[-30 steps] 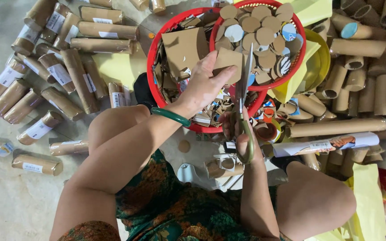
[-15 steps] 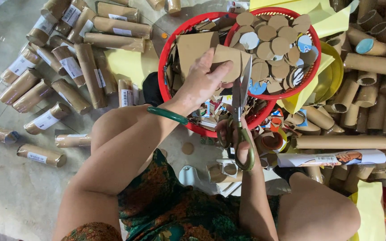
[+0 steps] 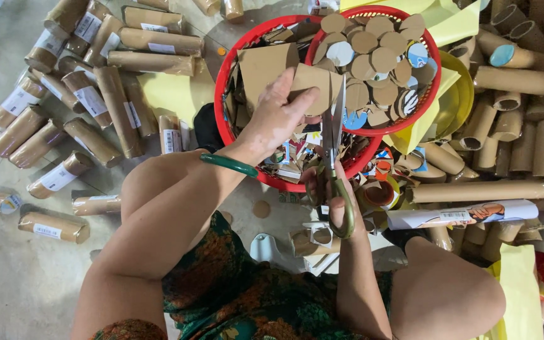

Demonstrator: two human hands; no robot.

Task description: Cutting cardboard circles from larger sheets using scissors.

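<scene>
My left hand [image 3: 278, 116] holds a brown cardboard piece [image 3: 319, 85] over the large red basket [image 3: 225, 82]. A green bangle [image 3: 228, 165] sits on that wrist. My right hand [image 3: 325, 189] grips green-handled scissors [image 3: 335, 157], blades pointing up into the cardboard piece's edge. The large basket holds cardboard scraps [image 3: 262, 63]. A smaller red basket [image 3: 432, 66] rests on its right side and holds several round cardboard discs [image 3: 373, 44].
Many brown cardboard tubes [image 3: 96, 113] lie on the floor at left and more are stacked at right [image 3: 524, 126]. Yellow paper sheets [image 3: 174, 91] and a yellow bowl [image 3: 461, 94] lie near the baskets. A long printed roll [image 3: 467, 214] lies by my right knee.
Both hands have shifted slightly with the cardboard piece; the scissors stay in the cardboard's edge as it turns a little. The view has drifted downward.
</scene>
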